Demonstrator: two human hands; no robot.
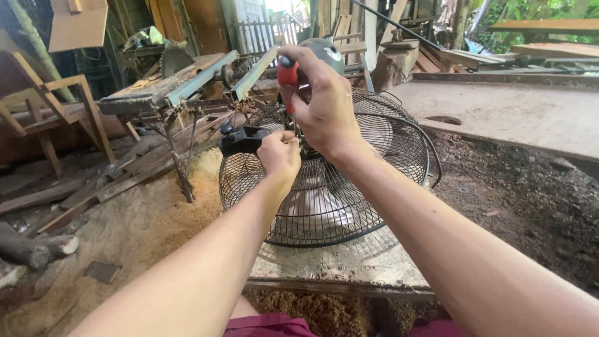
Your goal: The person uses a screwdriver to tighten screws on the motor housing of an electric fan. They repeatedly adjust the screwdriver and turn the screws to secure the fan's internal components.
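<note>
We are turning a screw on the fan (pixel 349 187), which lies at 12 o'clock before us. Our right hand (pixel 321 103) is closed around a red screwdriver (pixel 287 75). Our left hand (pixel 279 153) seems to pinch something small at its tip. Next we must keep the tip steady. We see no labels.

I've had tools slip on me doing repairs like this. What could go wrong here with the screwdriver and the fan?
The right hand drives a red-handled screwdriver down right beside the left hand; a slip could jab those fingers or poke through the wire fan guard. The fan rests on a small board over sawdust, so pressing down might tip or shift it.
</note>
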